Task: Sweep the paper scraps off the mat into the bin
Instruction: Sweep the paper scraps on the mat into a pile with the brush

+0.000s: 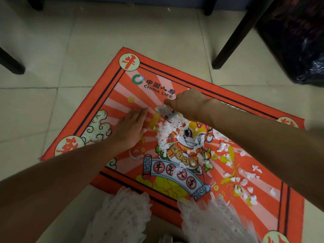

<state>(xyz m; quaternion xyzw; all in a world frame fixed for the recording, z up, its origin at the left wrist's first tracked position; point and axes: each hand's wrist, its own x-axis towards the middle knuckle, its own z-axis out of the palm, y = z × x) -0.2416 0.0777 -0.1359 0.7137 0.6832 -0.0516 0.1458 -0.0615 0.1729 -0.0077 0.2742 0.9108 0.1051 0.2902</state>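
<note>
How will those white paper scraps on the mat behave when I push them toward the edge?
The paper scraps look thin, torn and small, so probably very light and floppy; expect them to slide in a loose heap rather than roll. The mat looks like fabric, so some may snag and lag behind. The scattered ones toward the right will likely need separate passes.

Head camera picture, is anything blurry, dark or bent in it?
Head view: the left hand shows motion blur at its fingertips; the white garment at the bottom edge is soft; the bin bag at top right sits in deep shadow; the mat edges bow from wide-angle distortion.
</note>
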